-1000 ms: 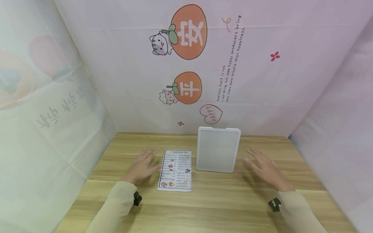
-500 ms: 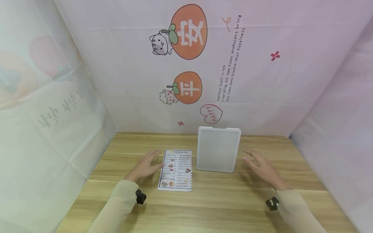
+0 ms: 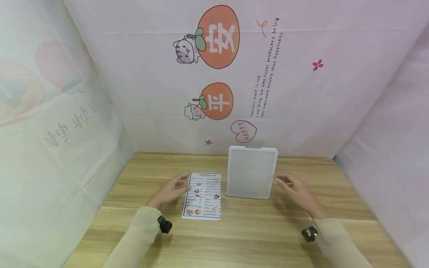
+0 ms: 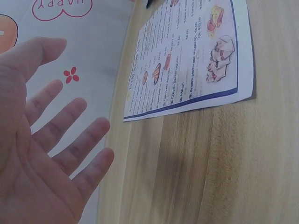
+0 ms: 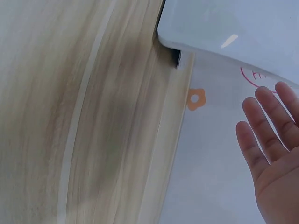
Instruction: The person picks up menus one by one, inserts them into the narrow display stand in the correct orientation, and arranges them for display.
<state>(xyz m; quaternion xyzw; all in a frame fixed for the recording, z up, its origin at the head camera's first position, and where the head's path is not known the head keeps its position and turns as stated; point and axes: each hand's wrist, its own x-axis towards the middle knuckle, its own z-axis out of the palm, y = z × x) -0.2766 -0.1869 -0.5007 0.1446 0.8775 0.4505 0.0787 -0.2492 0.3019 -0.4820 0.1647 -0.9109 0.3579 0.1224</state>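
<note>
White frame [image 3: 251, 173] stands with the right hand [image 3: 299, 193], nearer, just right of it, menu [image 3: 203, 199] then left hand [image 3: 168, 191] leftward, both hands empty.

Ahead of you, a pale cloth backdrop [image 3: 301, 111] hangs behind the wood-grain table [image 3: 234, 242], printed sideways with orange fruits [image 3: 218, 36], a cartoon cat [image 3: 183, 51] and a red-outlined "HAPPY" heart [image 3: 243, 131]. Pale cloth also walls your left side [image 3: 83, 178] and right side [image 3: 385, 156], under soft, faintly pinkish light.
</note>
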